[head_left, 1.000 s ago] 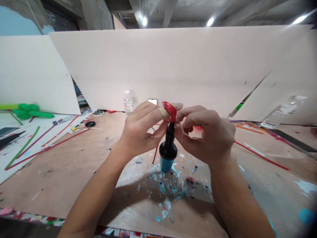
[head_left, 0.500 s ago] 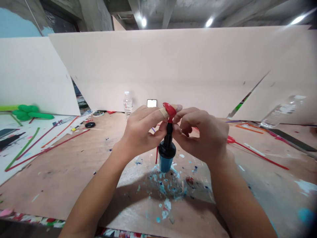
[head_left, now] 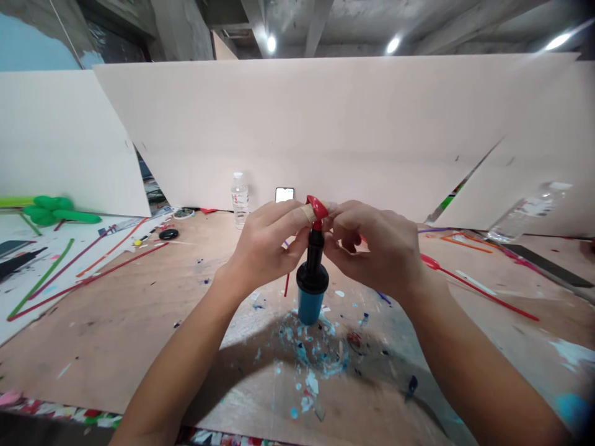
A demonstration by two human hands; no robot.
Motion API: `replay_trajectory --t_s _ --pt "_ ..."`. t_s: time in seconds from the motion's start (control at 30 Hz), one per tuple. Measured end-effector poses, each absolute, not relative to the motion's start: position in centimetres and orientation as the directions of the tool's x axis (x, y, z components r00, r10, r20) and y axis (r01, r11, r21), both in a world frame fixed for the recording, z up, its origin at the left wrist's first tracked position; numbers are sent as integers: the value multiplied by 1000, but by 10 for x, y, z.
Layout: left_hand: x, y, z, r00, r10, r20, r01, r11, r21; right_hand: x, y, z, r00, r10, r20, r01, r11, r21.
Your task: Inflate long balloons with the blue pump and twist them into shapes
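Before me a balloon pump (head_left: 312, 279), blue below with a black top and nozzle, stands upright on the table. Red balloon rubber (head_left: 317, 210) loops over the left index finger, just above the nozzle tip. My left hand (head_left: 272, 238) is closed, its fingers gripping this rubber from the left; a tan band wraps the index finger. From the other side my right hand (head_left: 379, 244) pinches close to the nozzle with curled fingers, also on the rubber. Whether the rubber still sits on the nozzle is hard to see. A red balloon end with a thin uninflated tail (head_left: 483, 290) emerges behind my right wrist.
Green twisted balloons (head_left: 51, 210) lie at the far left, near several long uninflated balloons (head_left: 51, 272). A water bottle (head_left: 240, 199) and a phone (head_left: 284, 194) stand by the white board (head_left: 297, 136). Another bottle (head_left: 530, 212) leans at the right. Paint flecks dot the wooden table (head_left: 139, 334).
The red loop has become flatter and tighter over the left fingers. My right forearm has swung outward to the right, and the right hand has shifted slightly left. The pump remains upright.
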State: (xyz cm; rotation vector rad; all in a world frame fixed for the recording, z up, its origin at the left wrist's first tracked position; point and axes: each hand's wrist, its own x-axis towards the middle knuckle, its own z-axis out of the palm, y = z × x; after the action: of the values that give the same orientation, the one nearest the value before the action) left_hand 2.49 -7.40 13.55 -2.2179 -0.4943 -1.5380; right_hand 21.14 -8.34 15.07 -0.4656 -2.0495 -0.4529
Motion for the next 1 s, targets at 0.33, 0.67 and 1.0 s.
replay_trajectory --t_s 0.33,0.67,1.0 --pt "22 -72 135 292 -16 956 492 -855 -164 216 -79 150 -531 56 845 464 854 235" --pt "26 -75 135 272 17 962 509 -851 -129 212 -79 160 -601 -46 798 476 782 403" --pt "20 -75 138 319 114 941 489 -870 -60 209 -75 158 -629 44 776 495 793 356"
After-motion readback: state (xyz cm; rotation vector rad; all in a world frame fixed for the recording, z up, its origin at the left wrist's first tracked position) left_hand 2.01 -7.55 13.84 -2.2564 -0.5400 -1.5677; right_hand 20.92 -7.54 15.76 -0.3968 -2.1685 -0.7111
